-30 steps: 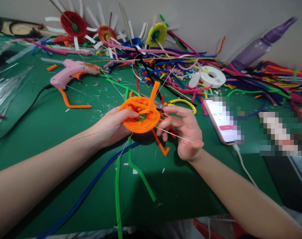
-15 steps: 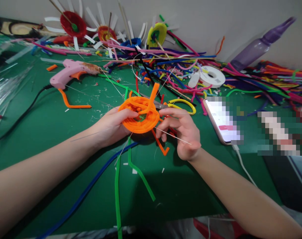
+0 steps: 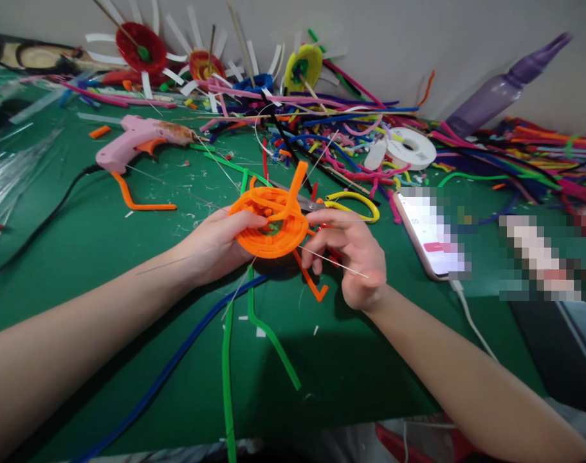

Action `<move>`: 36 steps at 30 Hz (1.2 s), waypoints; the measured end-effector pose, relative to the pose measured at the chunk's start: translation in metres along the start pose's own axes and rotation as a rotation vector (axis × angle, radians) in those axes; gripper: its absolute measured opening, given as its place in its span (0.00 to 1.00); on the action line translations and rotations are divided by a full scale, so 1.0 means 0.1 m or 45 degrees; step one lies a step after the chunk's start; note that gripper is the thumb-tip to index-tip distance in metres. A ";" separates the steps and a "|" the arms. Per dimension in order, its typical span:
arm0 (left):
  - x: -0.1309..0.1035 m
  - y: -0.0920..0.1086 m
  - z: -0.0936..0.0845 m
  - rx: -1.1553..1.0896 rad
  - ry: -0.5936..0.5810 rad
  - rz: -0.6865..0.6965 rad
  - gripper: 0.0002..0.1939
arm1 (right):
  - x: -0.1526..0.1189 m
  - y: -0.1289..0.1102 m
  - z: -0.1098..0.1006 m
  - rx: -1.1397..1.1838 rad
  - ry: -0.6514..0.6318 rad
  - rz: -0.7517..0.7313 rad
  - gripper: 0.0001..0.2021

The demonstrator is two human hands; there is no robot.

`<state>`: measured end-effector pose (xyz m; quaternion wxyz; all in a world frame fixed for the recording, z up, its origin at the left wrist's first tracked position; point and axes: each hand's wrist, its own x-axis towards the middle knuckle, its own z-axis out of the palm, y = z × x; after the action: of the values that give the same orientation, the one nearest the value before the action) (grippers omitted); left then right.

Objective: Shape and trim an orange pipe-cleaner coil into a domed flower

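Observation:
An orange woven pipe-cleaner disc (image 3: pixel 273 241) with a hollow middle is held above the table, thin wires sticking out all round and one orange end standing up. My left hand (image 3: pixel 220 241) is closed on its left side, thumb pressed over the rim. At the right edge, my right hand (image 3: pixel 353 254) has its fingers loosely bent and apart, the index fingertip at the rim; its thumb is hidden. Behind that hand lie scissors with yellow handles (image 3: pixel 353 201), partly covered. Green pipe cleaners (image 3: pixel 228 379) and a blue one (image 3: pixel 177 360) run below the disc.
A pink glue gun (image 3: pixel 133 141) lies at the left, its cord trailing. Along the wall are finished discs on sticks, like the red one (image 3: pixel 137 48), and heaped pipe cleaners. A ribbon spool (image 3: pixel 411 149), a purple bottle (image 3: pixel 495 96) and a charging phone (image 3: pixel 435 241) lie right.

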<state>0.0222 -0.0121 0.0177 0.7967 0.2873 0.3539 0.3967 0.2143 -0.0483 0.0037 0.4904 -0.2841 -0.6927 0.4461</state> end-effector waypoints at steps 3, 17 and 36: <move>0.00 0.00 0.00 0.003 -0.003 0.007 0.12 | 0.00 0.00 0.00 -0.010 0.004 0.000 0.35; -0.02 0.02 0.04 0.074 0.050 -0.013 0.13 | 0.01 0.04 0.04 -0.072 0.110 -0.088 0.40; -0.03 0.02 0.03 0.082 0.040 -0.015 0.13 | 0.02 -0.05 0.05 -0.270 0.110 -0.168 0.20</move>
<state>0.0226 -0.0144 0.0221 0.7838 0.3046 0.3805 0.3848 0.2093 -0.0504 0.0087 0.5154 -0.3072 -0.7313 0.3244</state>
